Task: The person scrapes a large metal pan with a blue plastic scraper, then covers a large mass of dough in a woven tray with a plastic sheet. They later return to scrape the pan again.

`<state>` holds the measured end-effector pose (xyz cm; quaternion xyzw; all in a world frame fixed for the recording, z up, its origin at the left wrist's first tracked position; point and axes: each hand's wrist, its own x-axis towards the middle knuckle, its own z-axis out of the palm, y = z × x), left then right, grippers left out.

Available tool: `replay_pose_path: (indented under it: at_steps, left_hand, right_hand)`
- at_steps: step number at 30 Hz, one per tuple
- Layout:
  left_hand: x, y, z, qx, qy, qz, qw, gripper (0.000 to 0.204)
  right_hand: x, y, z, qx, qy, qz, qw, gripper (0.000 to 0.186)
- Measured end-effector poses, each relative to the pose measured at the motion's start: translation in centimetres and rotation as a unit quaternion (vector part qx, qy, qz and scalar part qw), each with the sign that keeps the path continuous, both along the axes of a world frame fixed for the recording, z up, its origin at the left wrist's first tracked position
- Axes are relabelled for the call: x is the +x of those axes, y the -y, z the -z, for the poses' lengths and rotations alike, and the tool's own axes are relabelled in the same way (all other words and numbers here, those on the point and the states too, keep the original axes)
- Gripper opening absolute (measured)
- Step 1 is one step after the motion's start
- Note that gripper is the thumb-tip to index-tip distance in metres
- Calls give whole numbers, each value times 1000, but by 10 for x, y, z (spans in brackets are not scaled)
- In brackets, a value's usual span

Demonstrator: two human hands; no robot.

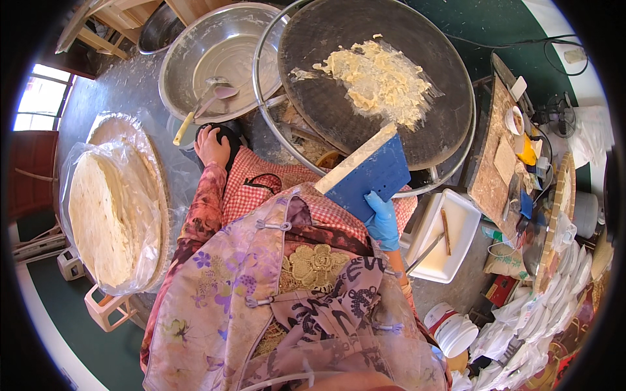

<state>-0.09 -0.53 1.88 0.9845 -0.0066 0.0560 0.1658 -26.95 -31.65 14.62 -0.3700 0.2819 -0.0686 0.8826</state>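
A bright blue glove covers my right hand [383,223], whose fingers are closed on a blue flat scraper [368,174] with a batter-smeared pale edge. That edge is at the near side of a round dark griddle [310,58]. In the middle of the griddle lies a ragged, pale yellow patch of batter [378,75]. Bare and with fingers spread, my left hand [213,146] rests on a black thing at my knee and holds nothing. Close to it, a ladle [212,101] with a yellow handle leans in a large steel basin [179,58].
A stack of thin round flatbreads [104,221] in clear plastic stands at the left. On the right are a white tray [427,260] of pale liquid with a brown stick, a cluttered board [486,169], and white buckets [453,332]. A metal ring [261,81] surrounds the griddle.
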Motion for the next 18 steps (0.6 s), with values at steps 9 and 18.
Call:
replay_pose_path:
  at_steps: [9, 18]
  left_hand:
    - [1, -2, 3, -3, 3, 6, 1000, 34]
    - [2, 0, 2, 1, -1, -3, 1000, 34]
  right_hand:
    - [10, 21, -32, -91, -74, 50, 992, 36]
    - [59, 146, -87, -687, -199, -42, 697, 42]
